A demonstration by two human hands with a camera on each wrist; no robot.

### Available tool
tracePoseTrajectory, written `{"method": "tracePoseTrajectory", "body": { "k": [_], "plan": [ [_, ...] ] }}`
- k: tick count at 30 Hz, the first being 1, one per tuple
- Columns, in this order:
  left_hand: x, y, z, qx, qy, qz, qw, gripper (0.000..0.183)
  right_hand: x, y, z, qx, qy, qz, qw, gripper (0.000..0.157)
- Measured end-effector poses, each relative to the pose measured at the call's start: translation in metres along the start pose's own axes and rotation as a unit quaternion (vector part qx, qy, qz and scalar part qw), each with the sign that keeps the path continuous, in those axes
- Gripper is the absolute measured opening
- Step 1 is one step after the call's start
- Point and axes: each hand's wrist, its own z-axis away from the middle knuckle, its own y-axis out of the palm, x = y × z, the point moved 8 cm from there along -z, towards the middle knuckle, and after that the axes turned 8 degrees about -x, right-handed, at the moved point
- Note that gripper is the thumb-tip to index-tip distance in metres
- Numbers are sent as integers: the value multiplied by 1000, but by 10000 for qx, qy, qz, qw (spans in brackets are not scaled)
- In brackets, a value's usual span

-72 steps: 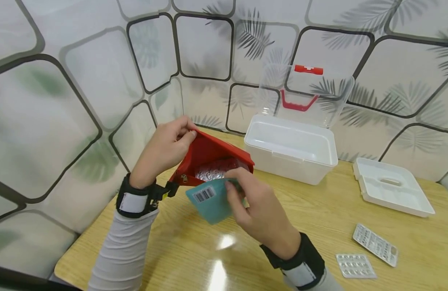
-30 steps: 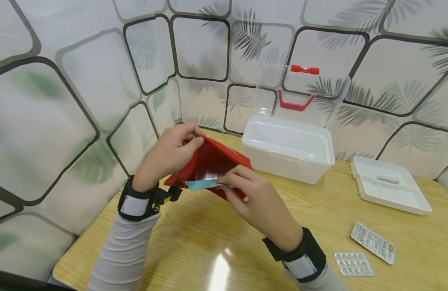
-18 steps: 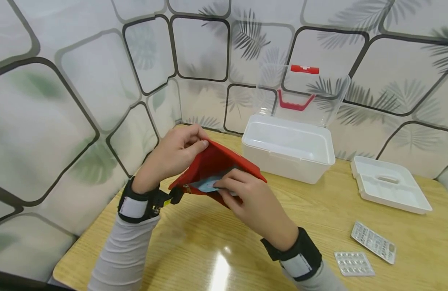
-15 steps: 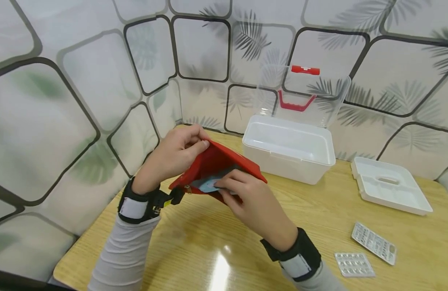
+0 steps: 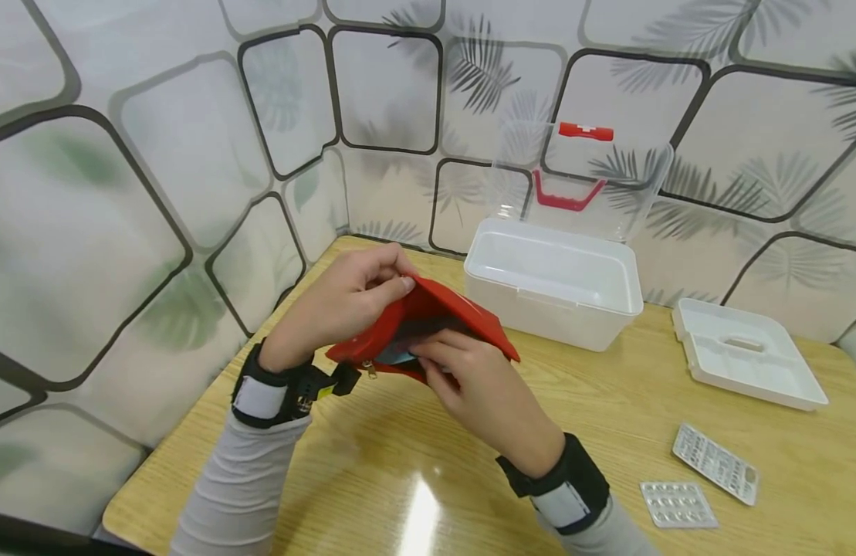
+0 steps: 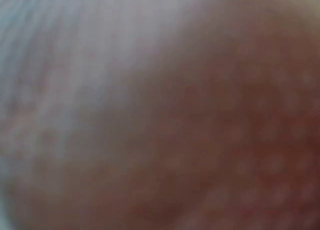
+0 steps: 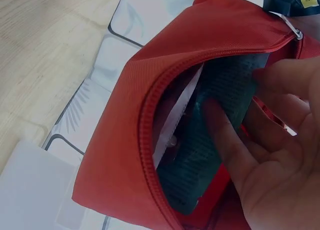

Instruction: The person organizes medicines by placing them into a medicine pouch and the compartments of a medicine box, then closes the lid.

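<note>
red pouch [image 5: 447,303] mid-frame, left hand [image 5: 344,305] grip pinching its upper rim, right hand [image 5: 486,386] grip pinching teal packet [image 7: 192,150] inside pouch mouth, white box [image 5: 547,313] upper right, white tray [image 5: 768,374] right side, two blister packs [image 5: 715,463] on desk [image 5: 358,483] lower right

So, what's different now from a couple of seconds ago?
The teal packet went from in front of the red pouch into its opening, still held by the right-hand grip. The left-hand grip, still on the pouch's edge, shifted right and slightly nearer the person. Unmoved: white box, white tray, two blister packs.
</note>
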Motion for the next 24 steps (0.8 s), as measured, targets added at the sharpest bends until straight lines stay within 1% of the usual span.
{"method": "tracePoseTrajectory", "body": {
  "k": [7,12,18,24],
  "plan": [
    [1,-3,0,-189,-38,-146,9997,10,4,-3,0,-62,-59,-144,9999,22],
    [3,-2,-1,-217,-73,-150,9996,11,8,-6,-1,-161,-165,-248,9994,22],
    [5,1,-2,-229,-67,-175,9996,11,12,-7,-1,-267,-222,-297,9990,22],
    [8,7,-4,-313,-170,-268,9990,10,19,-13,0,-497,-345,-236,9979,22]
  ]
}}
